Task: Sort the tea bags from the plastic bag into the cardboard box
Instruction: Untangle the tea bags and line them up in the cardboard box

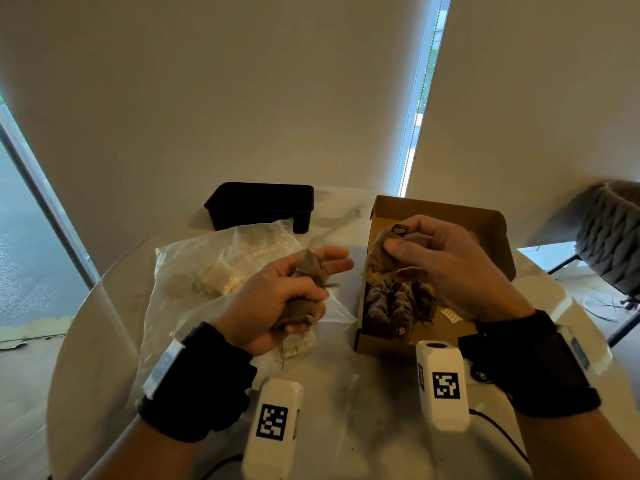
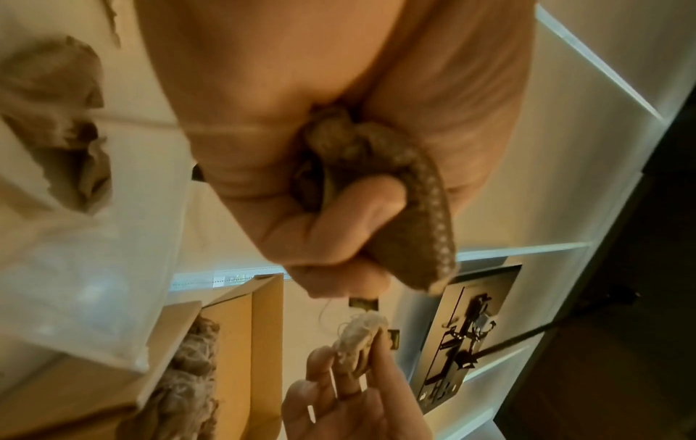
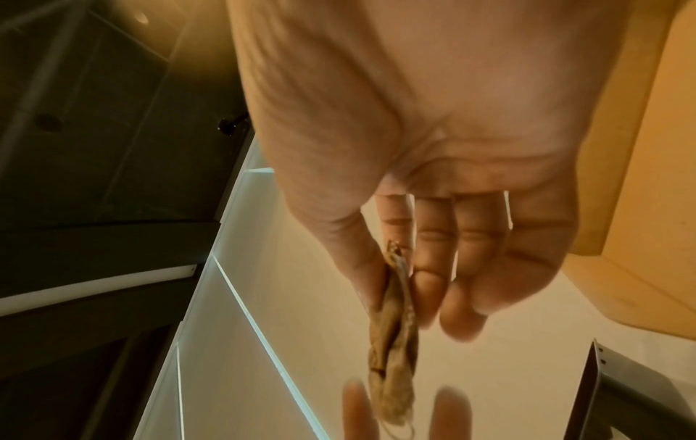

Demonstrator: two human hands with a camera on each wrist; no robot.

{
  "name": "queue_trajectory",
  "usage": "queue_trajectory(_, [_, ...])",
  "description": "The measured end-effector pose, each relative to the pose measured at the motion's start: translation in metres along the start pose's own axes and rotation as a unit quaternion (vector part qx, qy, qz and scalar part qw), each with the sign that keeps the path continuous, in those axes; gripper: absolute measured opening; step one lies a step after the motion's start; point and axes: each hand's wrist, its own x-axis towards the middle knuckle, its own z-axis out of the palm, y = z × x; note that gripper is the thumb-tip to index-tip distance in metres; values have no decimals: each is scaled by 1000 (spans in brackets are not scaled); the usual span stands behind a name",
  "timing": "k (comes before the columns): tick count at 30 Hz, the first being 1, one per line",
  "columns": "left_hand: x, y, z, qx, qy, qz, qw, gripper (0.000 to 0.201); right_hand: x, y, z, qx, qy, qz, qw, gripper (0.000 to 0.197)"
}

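Note:
My left hand (image 1: 287, 299) grips a bunch of brown tea bags (image 1: 306, 285) above the clear plastic bag (image 1: 207, 271); its lower fingers curl round them while the index and middle fingers point right. In the left wrist view the tea bags (image 2: 380, 178) are squeezed in the left hand (image 2: 339, 184). My right hand (image 1: 446, 261) pinches a tea bag (image 1: 381, 258) between thumb and fingers over the open cardboard box (image 1: 491, 237). The right wrist view shows that tea bag (image 3: 393, 333) hanging from the right hand (image 3: 414, 268). Several tea bags (image 1: 398, 303) lie packed in the box.
A black plastic tub (image 1: 259, 206) stands at the back of the round marble table (image 1: 346, 410). More pale tea bags (image 1: 214, 278) remain inside the plastic bag. A grey chair (image 1: 613, 237) sits to the right. A small white sachet (image 1: 450, 315) lies in the box.

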Motion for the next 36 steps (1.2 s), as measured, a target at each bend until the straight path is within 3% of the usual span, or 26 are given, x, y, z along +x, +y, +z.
queue_trajectory(5, [0,-5,3,57,-64,-1,996,49,1,5,14,-1,27,-3,1000,23])
queue_trajectory(14, [1,-2,2,78,17,11,997,46,-1,5,13,-17,40,6,999,18])
queue_trajectory(19, [-3,3,-1,92,10,15,996,40,-3,1,13,-10,27,19,999,11])
queue_trajectory(24, [-5,5,1,113,-8,14,993,35,-2,0,16,-2,14,16,1000,18])
queue_trajectory(26, [-5,5,-1,113,-15,14,993,35,-2,0,14,-5,-3,24,1000,12])
queue_trajectory(28, [-6,5,-1,96,-28,15,995,29,-2,0,13,-33,-65,43,996,10])
queue_trajectory(32, [-7,9,-2,18,-45,9,999,22,-6,5,18,-14,-228,84,970,56])
queue_trajectory(34, [-8,12,-4,21,-42,12,999,22,-9,3,25,-34,-213,66,974,49])
queue_trajectory(36, [-9,13,-6,34,-30,16,999,23,-9,-1,29,-53,-146,43,987,32])
